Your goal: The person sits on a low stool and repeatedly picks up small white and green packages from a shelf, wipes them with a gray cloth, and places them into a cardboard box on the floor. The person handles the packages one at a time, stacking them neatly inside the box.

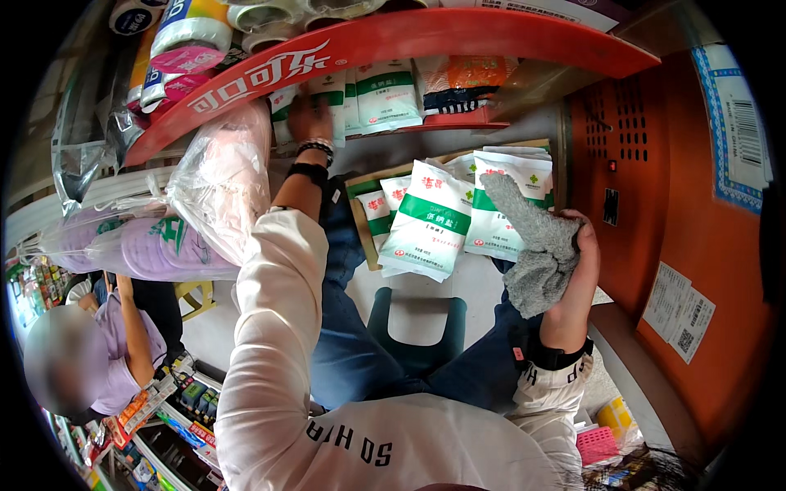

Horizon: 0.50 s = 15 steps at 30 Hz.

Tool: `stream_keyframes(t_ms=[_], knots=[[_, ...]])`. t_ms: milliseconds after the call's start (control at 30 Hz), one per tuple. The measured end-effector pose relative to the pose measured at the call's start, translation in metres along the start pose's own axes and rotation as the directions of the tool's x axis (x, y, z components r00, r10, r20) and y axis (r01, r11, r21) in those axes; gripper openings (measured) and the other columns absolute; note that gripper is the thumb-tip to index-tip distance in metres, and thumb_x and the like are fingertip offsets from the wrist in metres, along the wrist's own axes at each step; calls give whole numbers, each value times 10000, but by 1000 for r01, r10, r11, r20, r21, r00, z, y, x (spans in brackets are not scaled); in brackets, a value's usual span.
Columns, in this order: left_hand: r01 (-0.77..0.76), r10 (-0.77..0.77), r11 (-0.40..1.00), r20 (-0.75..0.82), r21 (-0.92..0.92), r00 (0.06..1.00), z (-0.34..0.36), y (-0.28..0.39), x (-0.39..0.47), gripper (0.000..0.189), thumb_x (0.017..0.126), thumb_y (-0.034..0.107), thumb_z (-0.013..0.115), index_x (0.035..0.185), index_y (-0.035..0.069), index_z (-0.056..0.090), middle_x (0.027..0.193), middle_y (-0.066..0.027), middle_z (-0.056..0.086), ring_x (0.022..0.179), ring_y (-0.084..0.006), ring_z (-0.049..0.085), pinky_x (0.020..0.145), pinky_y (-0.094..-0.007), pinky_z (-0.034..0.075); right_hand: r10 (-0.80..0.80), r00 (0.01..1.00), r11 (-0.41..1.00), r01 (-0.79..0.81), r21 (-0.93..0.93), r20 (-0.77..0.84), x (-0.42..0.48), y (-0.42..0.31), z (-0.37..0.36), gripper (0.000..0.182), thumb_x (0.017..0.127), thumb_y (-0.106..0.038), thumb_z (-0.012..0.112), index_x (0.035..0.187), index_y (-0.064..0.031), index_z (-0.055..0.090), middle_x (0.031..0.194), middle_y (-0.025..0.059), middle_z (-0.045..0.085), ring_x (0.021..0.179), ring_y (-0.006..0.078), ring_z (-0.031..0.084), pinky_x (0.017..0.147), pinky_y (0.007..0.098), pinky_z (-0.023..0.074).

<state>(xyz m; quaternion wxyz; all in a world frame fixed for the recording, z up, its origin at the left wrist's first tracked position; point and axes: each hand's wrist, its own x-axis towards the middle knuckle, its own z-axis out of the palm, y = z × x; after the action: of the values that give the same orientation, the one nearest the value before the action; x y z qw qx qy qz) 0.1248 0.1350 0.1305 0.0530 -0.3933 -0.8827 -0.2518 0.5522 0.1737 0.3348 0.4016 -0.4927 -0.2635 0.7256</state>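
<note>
My left hand (309, 119) reaches under the red shelf edge and rests against a white-and-green bag of low-sodium salt (331, 101). Its fingertips are in shadow, so a grip cannot be made out. Beside it on the shelf stand more such salt bags (387, 98). A crumpled grey cloth (540, 258) hangs from my right hand (586, 258), its upper end lying in front of a salt bag (500, 227). Several salt bags fill an open cardboard box (363, 236) between my knees, with one bag (427, 221) leaning forward on top.
The red shelf front (430, 40) arches over the lower shelf. Plastic-wrapped pink goods (224, 166) and purple goods (153, 245) crowd my left. An orange metal cabinet (688, 245) stands close on the right. A dark green stool (417, 350) is under me; another person (116, 350) is at left.
</note>
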Motion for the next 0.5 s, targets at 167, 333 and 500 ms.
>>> stream_keyframes(t_ms=[167,333,500], knots=[[208,-323,905,281,372,904,4,62,-23,506,849,480,387,1327,406,239,1436,-100,105,1287,-412,130,939,-653,219,-21,1000,999,21,-28,19,2,4,-1,309,858,-274,474,982,3,535,927,107,568,833,178,559,754,273,442],[418,-520,832,250,365,817,7,50,-14,494,876,405,371,1333,425,183,1427,-117,118,1278,-400,173,937,-644,239,-39,999,997,39,-62,-6,4,4,-3,293,858,-261,479,970,3,541,927,107,570,838,175,559,768,264,432],[489,-557,804,140,337,819,27,-15,-1,491,889,387,375,1336,413,176,1414,-136,119,1268,-397,200,907,-657,255,21,998,999,-19,-27,53,4,5,0,271,862,-248,485,954,0,547,918,98,580,841,166,561,773,261,431]])
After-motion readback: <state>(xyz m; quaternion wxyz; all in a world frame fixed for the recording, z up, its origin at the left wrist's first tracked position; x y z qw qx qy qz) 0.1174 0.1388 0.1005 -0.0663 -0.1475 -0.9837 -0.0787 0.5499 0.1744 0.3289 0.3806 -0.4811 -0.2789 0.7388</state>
